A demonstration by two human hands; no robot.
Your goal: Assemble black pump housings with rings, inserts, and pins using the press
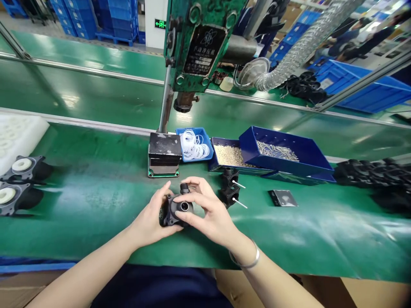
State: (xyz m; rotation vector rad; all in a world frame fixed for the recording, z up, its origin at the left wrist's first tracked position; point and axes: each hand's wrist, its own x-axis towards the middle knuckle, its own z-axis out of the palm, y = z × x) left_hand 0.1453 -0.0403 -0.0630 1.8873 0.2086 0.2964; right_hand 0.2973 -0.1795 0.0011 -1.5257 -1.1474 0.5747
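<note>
A black plastic housing (175,210) with a round port on its face and a short spout at the top is held between my two hands, just above the green table. My left hand (150,218) wraps round its left side, thumb along the lower edge. My right hand (208,209) grips it from the right, with fingers on its face near the port. Right of my hands, two black parts (228,194) stand on the table, each with a thin white pin sticking out. Behind the housing is the black base block (165,147) of a green press (199,47).
Beyond my hands are a blue bin of white rings (194,145), a bin of small beige pieces (229,155) and a bin of metal pins (285,149). A small black block (284,198) lies right. Black parts with white rings (21,197) sit left; more black parts (375,179) lie far right.
</note>
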